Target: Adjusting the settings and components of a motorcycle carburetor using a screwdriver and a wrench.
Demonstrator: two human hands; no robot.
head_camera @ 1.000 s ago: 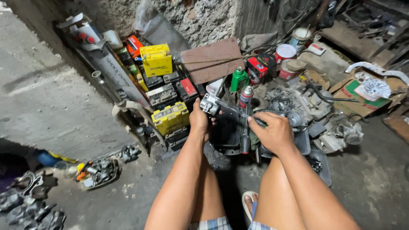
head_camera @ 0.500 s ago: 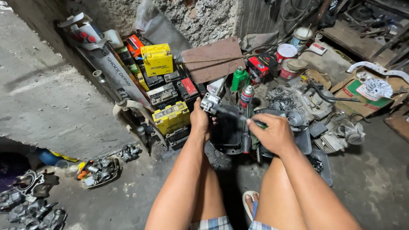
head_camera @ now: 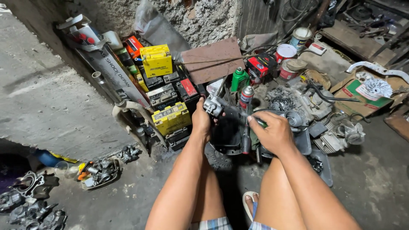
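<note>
Head view: left hand (head_camera: 201,120) grips ridged metal part (head_camera: 213,105); right hand (head_camera: 274,134) clenches, seemingly, dark-handled tool (head_camera: 238,115).

The left hand (head_camera: 201,121) covers the rear of the small metal part (head_camera: 213,105) at centre frame, so its grip there cannot be made out. The right hand (head_camera: 275,134) hides the handle of the dark tool (head_camera: 236,114). The black tray (head_camera: 226,136) beneath is mostly blocked. Engine pieces (head_camera: 25,200) at lower left run off the frame edge, and the clutter at upper right is too dim to tell.
</note>
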